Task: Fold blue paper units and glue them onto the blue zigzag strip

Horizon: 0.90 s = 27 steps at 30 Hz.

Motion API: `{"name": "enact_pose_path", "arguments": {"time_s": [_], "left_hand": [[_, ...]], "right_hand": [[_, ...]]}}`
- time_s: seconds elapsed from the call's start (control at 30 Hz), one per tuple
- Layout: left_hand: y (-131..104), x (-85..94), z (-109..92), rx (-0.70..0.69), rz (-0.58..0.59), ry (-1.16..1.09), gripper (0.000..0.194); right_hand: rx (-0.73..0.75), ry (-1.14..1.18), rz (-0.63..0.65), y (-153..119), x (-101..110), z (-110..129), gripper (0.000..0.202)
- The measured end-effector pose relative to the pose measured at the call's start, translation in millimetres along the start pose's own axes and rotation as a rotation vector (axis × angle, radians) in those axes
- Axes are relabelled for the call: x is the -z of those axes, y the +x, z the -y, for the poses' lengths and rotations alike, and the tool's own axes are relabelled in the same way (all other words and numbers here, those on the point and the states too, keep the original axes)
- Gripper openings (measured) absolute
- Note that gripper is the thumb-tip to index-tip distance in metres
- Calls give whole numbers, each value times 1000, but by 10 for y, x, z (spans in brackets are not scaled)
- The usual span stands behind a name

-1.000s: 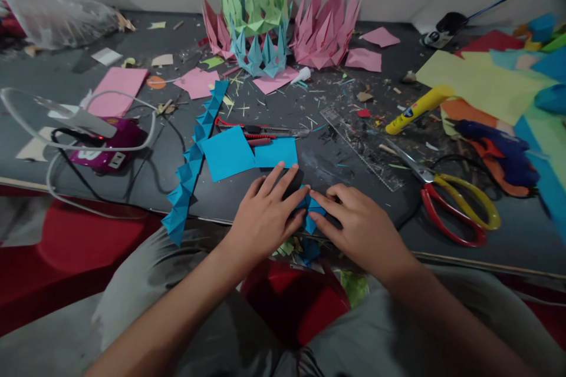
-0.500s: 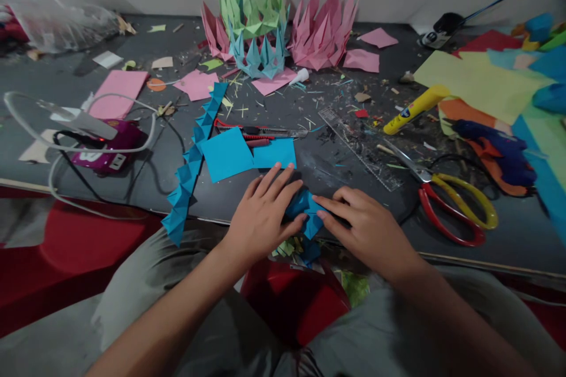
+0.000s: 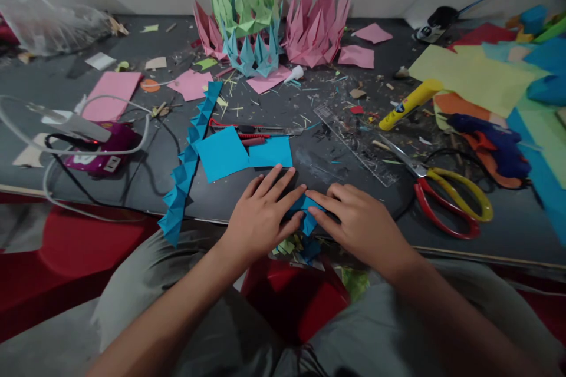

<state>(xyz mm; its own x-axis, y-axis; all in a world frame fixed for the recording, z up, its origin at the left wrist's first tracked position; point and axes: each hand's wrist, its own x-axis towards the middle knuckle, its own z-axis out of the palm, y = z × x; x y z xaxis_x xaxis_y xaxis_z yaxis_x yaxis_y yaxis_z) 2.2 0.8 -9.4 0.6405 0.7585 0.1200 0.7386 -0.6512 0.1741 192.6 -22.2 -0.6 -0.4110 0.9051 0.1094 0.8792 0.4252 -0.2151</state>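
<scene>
Between my hands, at the table's front edge, lies a small folded blue paper point(image 3: 309, 222). My left hand point(image 3: 260, 212) presses on its left side, fingers spread over paper and table. My right hand point(image 3: 360, 224) touches its right side with index finger and thumb, the other fingers curled. The fingers hide part of the paper. Flat blue sheets point(image 3: 223, 154) lie just beyond my left hand. A chain of folded blue paper point(image 3: 190, 156) runs down to the table edge on the left. A red box cutter point(image 3: 256, 129) lies behind the sheets.
Red-and-yellow scissors point(image 3: 446, 194), a yellow glue tube point(image 3: 409, 104), a clear ruler point(image 3: 354, 144) and a blue glue gun point(image 3: 490, 144) lie to the right. Folded paper crowns point(image 3: 316, 29) stand at the back. A purple box with cables point(image 3: 104, 147) is at the left.
The fingertips of my hands have come closer together over the folded blue paper, covering more of its upper edge. The whole view has shifted slightly.
</scene>
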Motion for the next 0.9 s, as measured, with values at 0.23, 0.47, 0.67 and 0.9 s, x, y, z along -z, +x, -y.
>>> {"name": "enact_pose_path", "arguments": {"time_s": [0.23, 0.47, 0.67, 0.9], "left_hand": [[3, 22, -13, 46, -3, -18, 40], [2, 23, -12, 51, 5, -28, 40], [-2, 24, 5, 18, 32, -34, 42], [-39, -54, -40, -161, -160, -77, 34]], "right_hand": [[-33, 115, 0, -77, 82, -73, 34], [-33, 145, -19, -117, 129, -115, 41], [-96, 316, 45, -122, 97, -139, 20], [-143, 223, -11, -84, -12, -57, 18]]}}
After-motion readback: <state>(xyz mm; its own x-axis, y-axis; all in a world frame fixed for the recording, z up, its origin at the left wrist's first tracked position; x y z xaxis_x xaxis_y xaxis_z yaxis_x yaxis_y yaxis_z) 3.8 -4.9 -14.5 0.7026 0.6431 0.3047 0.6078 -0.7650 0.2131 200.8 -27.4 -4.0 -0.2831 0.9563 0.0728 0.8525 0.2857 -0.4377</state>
